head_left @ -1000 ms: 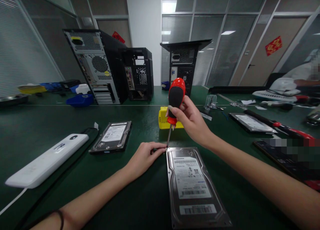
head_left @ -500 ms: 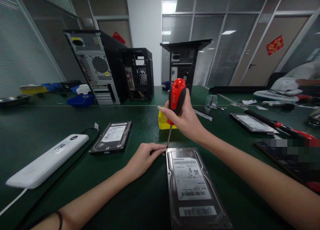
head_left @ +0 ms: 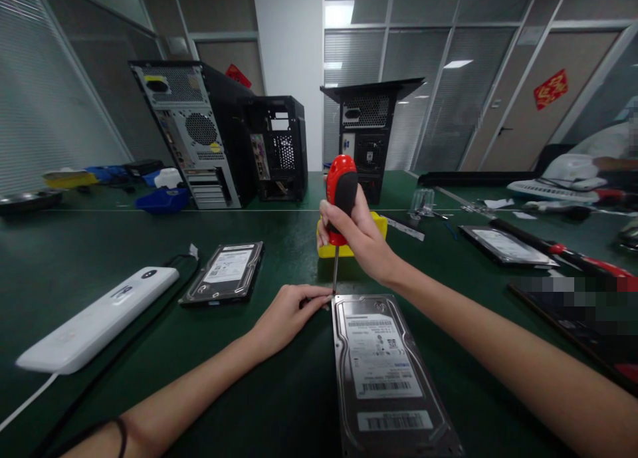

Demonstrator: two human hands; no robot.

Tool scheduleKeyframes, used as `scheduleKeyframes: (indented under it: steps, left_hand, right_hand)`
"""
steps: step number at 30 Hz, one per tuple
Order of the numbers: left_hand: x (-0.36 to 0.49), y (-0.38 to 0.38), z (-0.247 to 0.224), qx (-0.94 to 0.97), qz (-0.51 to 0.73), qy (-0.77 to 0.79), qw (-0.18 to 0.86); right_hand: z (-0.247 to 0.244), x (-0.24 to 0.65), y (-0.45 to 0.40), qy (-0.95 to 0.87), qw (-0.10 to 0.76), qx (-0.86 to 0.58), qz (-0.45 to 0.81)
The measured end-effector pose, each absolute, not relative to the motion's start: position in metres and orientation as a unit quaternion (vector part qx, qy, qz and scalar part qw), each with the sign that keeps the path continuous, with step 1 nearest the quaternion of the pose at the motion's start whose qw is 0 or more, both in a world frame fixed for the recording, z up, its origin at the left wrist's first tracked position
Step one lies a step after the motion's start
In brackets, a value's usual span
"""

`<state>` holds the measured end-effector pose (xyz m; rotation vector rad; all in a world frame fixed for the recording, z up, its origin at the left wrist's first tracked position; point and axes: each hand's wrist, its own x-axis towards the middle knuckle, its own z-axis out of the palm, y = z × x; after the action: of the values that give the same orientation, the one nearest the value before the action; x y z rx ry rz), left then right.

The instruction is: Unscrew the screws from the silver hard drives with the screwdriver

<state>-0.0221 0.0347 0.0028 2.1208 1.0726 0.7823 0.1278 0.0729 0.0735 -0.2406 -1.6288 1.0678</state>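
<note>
A silver hard drive lies label up on the green table in front of me, its long side running towards me. My right hand is wrapped round the red and black handle of a screwdriver, held nearly upright. Its tip meets the drive's far left corner. Beside that corner, my left hand rests low with thumb and forefinger closed together near the tip. What they pinch, if anything, is too small to make out. Partly hidden behind my right hand is a yellow tray.
Another hard drive and a white power strip with cables lie at left. Computer cases stand along the back. On the right are a third hard drive, a red and black tool and a person's sleeve.
My right hand has rolled the screwdriver handle, which now stands more upright and slightly further left. The left hand and the hard drive have stayed put.
</note>
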Motion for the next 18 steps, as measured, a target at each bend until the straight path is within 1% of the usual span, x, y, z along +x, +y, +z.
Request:
scheduleKeyframes:
  steps: [7,18]
  left_hand:
    - [-0.0232,0.0358,0.0,0.804,0.298,0.403,0.318]
    - [-0.0198,0.0374,0.0024,0.795,0.293,0.418,0.327]
  right_hand:
    - [0.0818,0.1259,0.0698,-0.653,0.582,-0.133,0.466]
    - [0.0803,0.1278,0.0701,-0.67,0.58,-0.134,0.443]
